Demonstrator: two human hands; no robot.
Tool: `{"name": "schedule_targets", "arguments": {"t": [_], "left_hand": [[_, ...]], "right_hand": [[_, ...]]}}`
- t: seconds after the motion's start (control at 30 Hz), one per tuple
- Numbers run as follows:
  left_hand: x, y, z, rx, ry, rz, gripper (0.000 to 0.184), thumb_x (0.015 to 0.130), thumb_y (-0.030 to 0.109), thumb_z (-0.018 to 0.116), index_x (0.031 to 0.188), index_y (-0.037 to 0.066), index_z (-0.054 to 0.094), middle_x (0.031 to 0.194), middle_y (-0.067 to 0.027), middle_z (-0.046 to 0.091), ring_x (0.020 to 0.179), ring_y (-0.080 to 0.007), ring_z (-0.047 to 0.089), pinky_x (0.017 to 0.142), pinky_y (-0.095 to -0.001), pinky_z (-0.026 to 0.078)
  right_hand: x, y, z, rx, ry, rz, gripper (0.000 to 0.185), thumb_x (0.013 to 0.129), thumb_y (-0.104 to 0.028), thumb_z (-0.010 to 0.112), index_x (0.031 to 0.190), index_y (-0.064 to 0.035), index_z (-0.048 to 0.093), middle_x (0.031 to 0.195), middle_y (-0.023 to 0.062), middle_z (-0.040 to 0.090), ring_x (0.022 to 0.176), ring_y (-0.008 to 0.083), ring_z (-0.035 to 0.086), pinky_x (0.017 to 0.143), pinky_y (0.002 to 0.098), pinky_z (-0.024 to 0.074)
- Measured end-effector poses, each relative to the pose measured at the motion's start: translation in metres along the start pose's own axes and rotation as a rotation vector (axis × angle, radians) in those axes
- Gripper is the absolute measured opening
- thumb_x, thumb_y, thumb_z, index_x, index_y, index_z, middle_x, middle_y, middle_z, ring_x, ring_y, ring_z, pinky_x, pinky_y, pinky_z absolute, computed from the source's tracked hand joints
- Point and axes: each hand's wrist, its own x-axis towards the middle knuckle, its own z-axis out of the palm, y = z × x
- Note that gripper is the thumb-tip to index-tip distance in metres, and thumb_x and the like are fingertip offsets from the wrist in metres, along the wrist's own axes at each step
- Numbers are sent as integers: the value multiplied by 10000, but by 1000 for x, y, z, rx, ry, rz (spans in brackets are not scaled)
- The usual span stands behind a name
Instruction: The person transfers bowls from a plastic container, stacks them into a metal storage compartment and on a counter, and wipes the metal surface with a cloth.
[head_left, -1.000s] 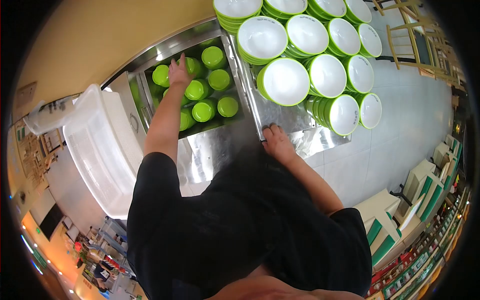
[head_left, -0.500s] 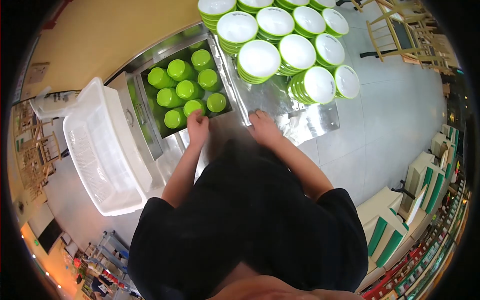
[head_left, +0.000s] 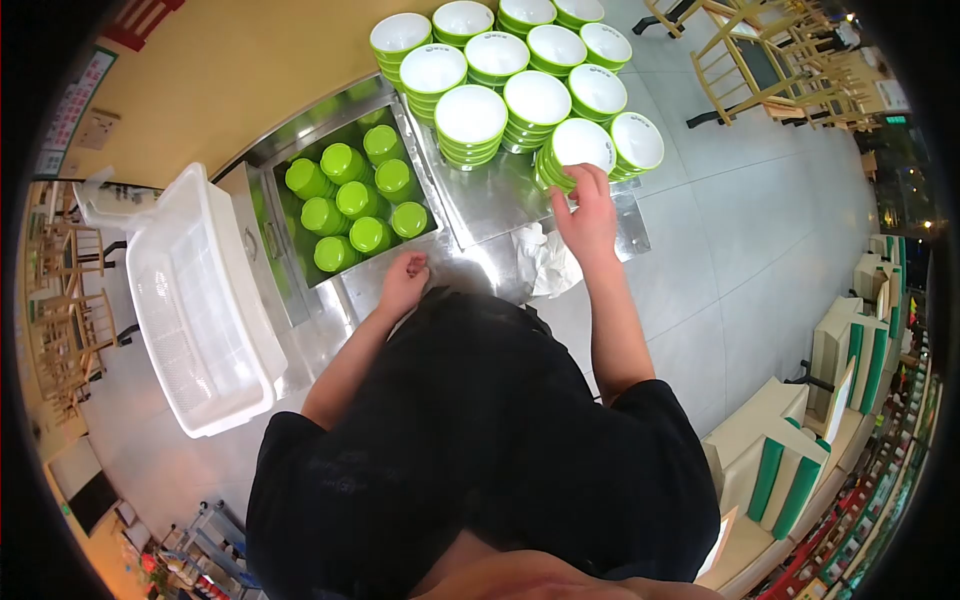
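Stacks of green bowls with white insides (head_left: 471,113) stand on a metal counter (head_left: 480,205). My right hand (head_left: 588,215) is at the near stack of bowls (head_left: 580,143), its fingers over the front rim and its thumb apart from them. Whether the fingertips press on the rim I cannot tell. To the left, a metal bin let into the counter holds several green cups (head_left: 357,199), standing bottom up. My left hand (head_left: 405,282) hovers by the near edge of that bin, fingers curled in, with nothing visible in them.
A white plastic basket (head_left: 205,400) stands left of the counter. Crumpled white sheeting (head_left: 547,262) lies at the counter's near edge. Wooden chairs (head_left: 745,75) are at the upper right, and cream and green booth seats (head_left: 775,470) line the lower right.
My right hand has moved from the counter's near edge right and forward to the near bowl stack, which leaned before and now stands straighter. My left hand has drawn back from the cups.
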Motion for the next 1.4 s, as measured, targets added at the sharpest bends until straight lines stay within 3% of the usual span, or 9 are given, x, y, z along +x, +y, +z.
{"name": "schedule_targets", "arguments": {"t": [0.13,0.37,0.63,0.77,0.83,0.9,1.07,1.17,1.4], "left_hand": [[-9,-5,0,-1,-41,-7,287,908,98,726,1180,18,676,1004,-80,714,883,-156,669,820,-314,558],[-18,-28,8,5,-130,-81,256,922,125,741,1154,30,689,964,-56,723,876,-142,681,829,-299,561],[-21,-15,-5,-34,-93,-57,269,942,168,731,1165,24,683,973,-58,718,889,-147,682,822,-301,562],[-30,35,-19,-171,-134,-80,286,952,188,734,1172,15,676,1006,-61,705,911,-147,669,844,-299,557],[-30,60,-26,-257,-200,-97,323,965,199,729,1220,15,653,1067,-67,691,978,-149,655,881,-302,547],[-32,88,-31,-345,-272,-106,361,977,209,724,1267,16,630,1129,-72,677,1045,-152,641,919,-304,537],[-35,139,-33,-708,-308,151,725,1041,226,649,1609,89,220,1500,-114,430,1321,-214,511,1090,-402,454],[-24,153,-25,-882,-128,-186,740,1066,263,601,1632,132,144,1571,-131,359,1358,-252,501,1121,-447,429],[-14,117,-42,-1139,-160,-126,706,1063,248,572,1628,137,163,1544,-149,426,1382,-313,505,1108,-493,463]], "right_hand": [[4,25,-10,-24,-57,152,363,897,-227,787,1195,-58,667,1209,126,639,851,274,698,727,388,572],[9,50,-1,-100,-80,24,217,934,-191,736,1090,-43,711,1115,126,680,831,288,688,755,414,555],[0,33,-7,3,258,-180,111,888,-9,706,997,-28,691,1048,146,679,969,351,662,810,438,545],[-16,0,-13,201,252,-174,100,946,6,676,1042,5,651,1087,135,656,983,277,638,876,339,513],[-28,3,0,297,198,-164,105,989,-13,656,1087,6,624,1119,78,628,972,197,612,867,297,494],[-44,-12,16,772,6,20,110,1024,-40,637,1128,-13,612,1134,24,593,949,126,574,851,273,480],[-66,-46,56,1070,-393,227,106,1038,-45,610,1141,-34,588,1066,-14,587,880,68,546,805,235,466],[-75,-56,83,1155,-534,326,90,1048,-40,595,1137,-47,583,1012,-30,591,882,58,544,791,236,466],[-66,-61,101,946,-791,404,171,1014,-104,665,1158,-51,590,973,10,620,808,94,591,732,274,498]]}}
